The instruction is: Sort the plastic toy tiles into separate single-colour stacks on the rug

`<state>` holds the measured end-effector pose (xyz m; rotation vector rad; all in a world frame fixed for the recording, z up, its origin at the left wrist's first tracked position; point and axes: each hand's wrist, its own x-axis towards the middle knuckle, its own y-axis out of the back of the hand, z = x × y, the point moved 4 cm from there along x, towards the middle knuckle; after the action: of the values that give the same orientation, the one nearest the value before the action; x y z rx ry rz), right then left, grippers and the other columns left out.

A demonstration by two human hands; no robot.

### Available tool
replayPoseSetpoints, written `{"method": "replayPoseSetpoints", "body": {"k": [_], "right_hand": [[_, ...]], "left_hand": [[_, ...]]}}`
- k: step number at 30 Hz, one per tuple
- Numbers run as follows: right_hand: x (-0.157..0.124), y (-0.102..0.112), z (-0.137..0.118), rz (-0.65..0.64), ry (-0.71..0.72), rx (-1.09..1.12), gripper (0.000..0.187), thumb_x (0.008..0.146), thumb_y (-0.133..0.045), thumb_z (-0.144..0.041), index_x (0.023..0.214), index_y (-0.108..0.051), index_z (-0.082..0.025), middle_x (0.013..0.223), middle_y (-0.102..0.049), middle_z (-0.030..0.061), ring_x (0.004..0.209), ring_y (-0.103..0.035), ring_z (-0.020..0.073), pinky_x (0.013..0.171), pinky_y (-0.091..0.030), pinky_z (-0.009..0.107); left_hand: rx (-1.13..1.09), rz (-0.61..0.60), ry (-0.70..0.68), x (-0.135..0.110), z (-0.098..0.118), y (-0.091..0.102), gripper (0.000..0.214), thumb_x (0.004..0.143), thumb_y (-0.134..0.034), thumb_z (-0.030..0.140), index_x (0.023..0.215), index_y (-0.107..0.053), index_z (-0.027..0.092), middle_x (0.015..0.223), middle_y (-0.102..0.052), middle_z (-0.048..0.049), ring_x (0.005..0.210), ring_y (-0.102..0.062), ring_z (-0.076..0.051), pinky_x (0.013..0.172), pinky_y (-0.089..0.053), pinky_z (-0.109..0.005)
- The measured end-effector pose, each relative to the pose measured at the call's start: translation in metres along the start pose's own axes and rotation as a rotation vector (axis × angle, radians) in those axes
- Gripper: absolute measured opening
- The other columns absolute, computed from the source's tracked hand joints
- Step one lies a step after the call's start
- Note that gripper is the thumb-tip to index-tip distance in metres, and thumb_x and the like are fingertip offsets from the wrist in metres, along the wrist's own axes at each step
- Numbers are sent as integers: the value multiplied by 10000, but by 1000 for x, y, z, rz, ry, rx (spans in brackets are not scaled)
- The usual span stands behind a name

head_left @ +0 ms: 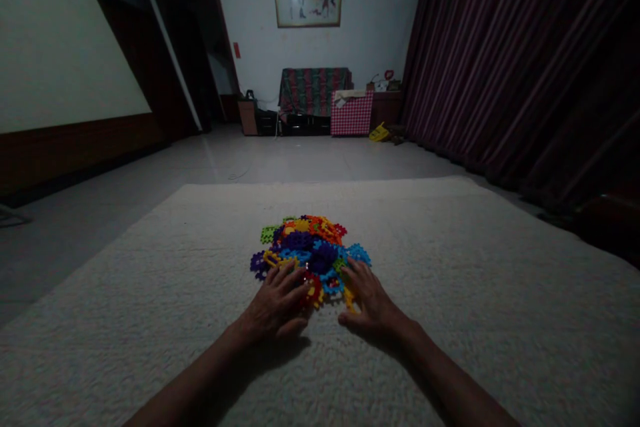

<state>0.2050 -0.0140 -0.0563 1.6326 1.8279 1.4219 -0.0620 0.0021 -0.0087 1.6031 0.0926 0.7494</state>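
Observation:
A heap of colourful plastic toy gears lies on a pale textured mat. Purple, blue, yellow, orange, red and green pieces overlap in it. My left hand rests at the heap's near left side, palm down, its fingers stretched out beside a red gear. At the near right side is my right hand, fingers spread, with a yellow piece by its thumb and palm. The fingertips of both hands reach the edge pieces. Neither hand is closed round a gear. Some pieces are hidden under the fingers.
Grey tiled floor lies beyond the mat. Against the far wall stands a low cabinet with draped cloths. A yellow bag is on the floor near it. Dark purple curtains hang on the right.

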Motion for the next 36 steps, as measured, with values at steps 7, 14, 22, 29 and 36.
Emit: {"method": "replayPoseSetpoints", "body": {"k": [7, 14, 22, 29, 36], "right_hand": [[25, 4, -26, 172, 81, 29, 577, 795, -636, -218, 1361, -529, -193, 1450, -493, 155, 1375, -413, 315, 1136, -349, 572], [40, 0, -35, 212, 86, 69, 649, 656, -579, -67, 1293, -580, -192, 1327, -587, 134, 1255, -515, 292, 1076, -434, 517], [59, 25, -41, 245, 48, 143, 425, 728, -602, -158, 1149, -627, -208, 1139, -665, 97, 1074, -610, 261, 949, -504, 434], [129, 22, -33, 350, 45, 163, 332, 784, -624, -297, 1107, -661, -231, 1091, -689, 95, 1070, -615, 272, 986, -481, 455], [141, 23, -9, 448, -23, 249, 276, 893, -518, -353, 1073, -675, -214, 1102, -698, 101, 1049, -636, 237, 959, -504, 406]], "left_hand": [[-32, 101, 67, -12, 0, 13, 462, 893, -601, 361, 1329, -555, 218, 1424, -522, -141, 1394, -384, -356, 1078, -416, -568], [-34, 248, 77, 21, -5, -15, 222, 944, -512, 233, 1136, -618, 195, 1100, -648, -128, 918, -643, -214, 772, -586, -365], [-70, 161, 183, 77, -27, -13, 221, 928, -488, 140, 1050, -660, 207, 1018, -656, -67, 913, -639, -173, 789, -555, -285], [-100, 167, 428, 132, -78, -8, 215, 865, -558, 130, 1000, -707, 206, 974, -705, -50, 911, -656, -184, 856, -539, -324], [-78, 143, 473, 136, -80, -2, 290, 834, -548, 84, 1051, -703, 197, 1037, -724, -71, 960, -661, -204, 900, -522, -353]]}}
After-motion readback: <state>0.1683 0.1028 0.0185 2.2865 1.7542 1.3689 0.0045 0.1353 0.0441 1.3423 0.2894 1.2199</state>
